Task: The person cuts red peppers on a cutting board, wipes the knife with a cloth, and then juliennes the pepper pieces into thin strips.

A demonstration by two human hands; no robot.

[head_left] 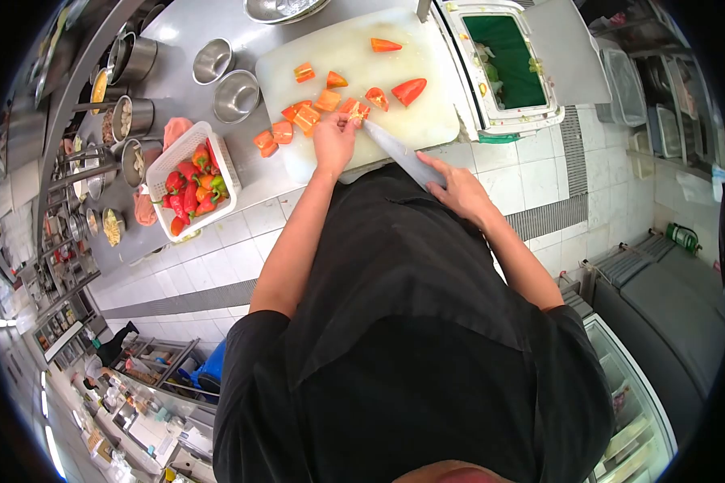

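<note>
My left hand (334, 143) is closed on a piece of red pepper (354, 110) at the near part of the white cutting board (330, 56). A broad kitchen knife (403, 153) is gripped in my right hand (459, 191), its tip beside that piece and its blade slanting over the board's near edge. Several cut pepper pieces (305, 119) lie around and left of my left hand. Farther off on the board are a larger red pepper piece (409, 92) and a smaller slice (386, 45).
A white plastic basket (232, 179) of whole peppers stands left of the board. Two steel bowls (237, 97) (213, 61) sit behind it. Right of the board is an open bin (503, 119) with green lining. Pots of ingredients (133, 117) line the far left; a person (97, 370) is in the background.
</note>
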